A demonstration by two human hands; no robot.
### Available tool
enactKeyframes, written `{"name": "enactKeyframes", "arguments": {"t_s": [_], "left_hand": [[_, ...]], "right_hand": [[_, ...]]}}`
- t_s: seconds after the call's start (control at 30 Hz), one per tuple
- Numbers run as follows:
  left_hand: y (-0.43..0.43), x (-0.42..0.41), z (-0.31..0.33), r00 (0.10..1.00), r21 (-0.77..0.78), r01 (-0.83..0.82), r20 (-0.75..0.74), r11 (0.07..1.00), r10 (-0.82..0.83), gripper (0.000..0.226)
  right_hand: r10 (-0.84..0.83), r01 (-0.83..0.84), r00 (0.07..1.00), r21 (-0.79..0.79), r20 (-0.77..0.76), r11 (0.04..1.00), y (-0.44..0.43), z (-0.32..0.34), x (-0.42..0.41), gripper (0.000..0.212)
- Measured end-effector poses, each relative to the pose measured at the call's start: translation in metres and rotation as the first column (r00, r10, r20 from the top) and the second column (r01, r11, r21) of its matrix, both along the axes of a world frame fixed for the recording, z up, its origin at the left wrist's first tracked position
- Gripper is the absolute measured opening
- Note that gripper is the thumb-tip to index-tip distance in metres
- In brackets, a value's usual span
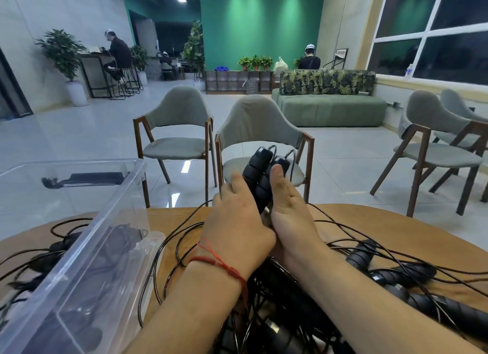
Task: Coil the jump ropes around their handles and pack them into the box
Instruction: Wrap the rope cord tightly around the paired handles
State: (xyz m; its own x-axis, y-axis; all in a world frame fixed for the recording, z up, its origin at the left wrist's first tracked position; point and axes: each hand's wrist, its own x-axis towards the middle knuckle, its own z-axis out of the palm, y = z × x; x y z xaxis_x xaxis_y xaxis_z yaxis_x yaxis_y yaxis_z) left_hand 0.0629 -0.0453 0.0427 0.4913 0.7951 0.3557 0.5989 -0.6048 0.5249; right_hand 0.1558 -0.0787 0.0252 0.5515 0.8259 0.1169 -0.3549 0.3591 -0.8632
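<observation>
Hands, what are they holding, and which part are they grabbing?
The left hand and right hand together grip two black jump rope handles round their lower halves; the tops stick out.

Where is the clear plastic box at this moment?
In the head view, the clear plastic box sits on the wooden table's left side, beside the left hand.

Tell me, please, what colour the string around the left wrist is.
The string is red; head view.
</observation>
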Motion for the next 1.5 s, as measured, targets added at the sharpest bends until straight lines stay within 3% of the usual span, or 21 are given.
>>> {"name": "enactKeyframes", "arguments": {"t_s": [0.07, 0.2, 0.27, 0.37, 0.43, 0.5, 0.57, 0.67, 0.73, 0.83, 1.0, 1.1, 1.23, 1.3, 1.37, 1.43, 1.5], "left_hand": [[0.003, 0.001, 0.003, 0.996, 0.073, -0.056, 0.069, 0.996, 0.051, 0.08], [0.008, 0.002, 0.001, 0.958, 0.149, -0.125, 0.275, 0.981, 0.08, 0.055], [0.016, -0.003, 0.002, 0.951, 0.158, -0.124, 0.299, 0.98, 0.072, 0.045], [0.04, -0.02, 0.003, 0.979, 0.159, -0.101, 0.191, 0.982, 0.07, 0.039], [0.051, -0.03, 0.005, 0.991, 0.105, -0.047, 0.128, 0.993, 0.034, 0.04], [0.053, -0.033, 0.006, 0.996, 0.107, 0.044, 0.071, 0.993, -0.052, 0.044], [0.05, -0.032, 0.004, 0.993, 0.142, 0.109, 0.033, 0.984, -0.114, 0.042], [0.048, -0.031, 0.004, 0.99, 0.2, 0.127, 0.028, 0.972, -0.135, 0.038], [0.052, -0.032, 0.005, 0.992, 0.293, 0.117, 0.004, 0.949, -0.123, 0.038], [0.053, -0.032, 0.002, 0.993, 0.401, 0.113, -0.024, 0.909, -0.112, 0.042], [0.049, -0.026, -0.001, 0.996, 0.452, 0.087, -0.014, 0.888, -0.09, 0.045], [0.049, -0.027, -0.001, 0.996, 0.327, 0.062, 0.04, 0.943, -0.08, 0.04], [0.045, -0.03, 0.006, 0.982, -0.062, 0.111, 0.162, 0.992, -0.1, 0.031], [0.041, -0.03, 0.01, 0.929, -0.311, 0.224, 0.355, 0.923, -0.106, 0.026], [0.038, -0.033, 0.017, 0.779, -0.498, 0.405, 0.626, 0.767, -0.004, 0.029], [0.039, -0.035, 0.024, 0.612, -0.513, 0.559, 0.785, 0.652, 0.092, 0.038], [0.036, -0.033, 0.028, 0.51, -0.478, 0.637, 0.85, 0.605, 0.134, 0.044]], "right_hand": [[0.015, -0.016, 0.999, 0.025, 0.035, 1.0, -0.002, 0.01, -0.005, 0.043], [0.028, -0.034, 0.994, 0.049, 0.105, 0.998, -0.002, 0.018, -0.015, 0.043], [-0.008, 0.011, 0.971, -0.012, 0.241, 1.0, -0.004, 0.023, -0.013, 0.037], [-0.048, 0.187, 0.764, -0.149, 0.643, 0.971, -0.015, 0.032, 0.005, 0.032], [-0.246, 0.355, 0.618, 0.014, 0.746, 0.935, -0.022, 0.037, 0.021, 0.031], [-0.404, 0.41, 0.469, 0.212, 0.785, 0.887, -0.023, 0.039, 0.033, 0.019], [-0.286, 0.311, 0.371, 0.172, 0.883, 0.935, -0.02, 0.036, 0.039, 0.022], [-0.086, 0.238, 0.433, -0.021, 0.897, 0.971, -0.017, 0.029, 0.042, 0.027], [-0.108, 0.257, 0.475, -0.02, 0.873, 0.966, -0.015, 0.027, 0.047, 0.042], [-0.159, 0.335, 0.417, 0.011, 0.895, 0.942, -0.014, 0.024, 0.056, 0.058], [-0.178, 0.342, 0.455, 0.013, 0.872, 0.939, -0.017, 0.025, 0.063, 0.062], [-0.172, 0.3, 0.522, 0.009, 0.836, 0.954, -0.015, 0.025, 0.064, 0.059], [-0.2, 0.278, 0.56, 0.046, 0.804, 0.959, -0.013, 0.017, 0.059, 0.063], [-0.208, 0.255, 0.566, 0.07, 0.798, 0.964, -0.014, 0.015, 0.057, 0.058], [-0.169, 0.217, 0.556, 0.054, 0.814, 0.975, -0.013, 0.012, 0.057, 0.05], [-0.113, 0.186, 0.538, 0.013, 0.835, 0.982, -0.012, 0.008, 0.055, 0.048], [-0.098, 0.177, 0.511, 0.007, 0.854, 0.984, -0.012, 0.003, 0.053, 0.046]]}}
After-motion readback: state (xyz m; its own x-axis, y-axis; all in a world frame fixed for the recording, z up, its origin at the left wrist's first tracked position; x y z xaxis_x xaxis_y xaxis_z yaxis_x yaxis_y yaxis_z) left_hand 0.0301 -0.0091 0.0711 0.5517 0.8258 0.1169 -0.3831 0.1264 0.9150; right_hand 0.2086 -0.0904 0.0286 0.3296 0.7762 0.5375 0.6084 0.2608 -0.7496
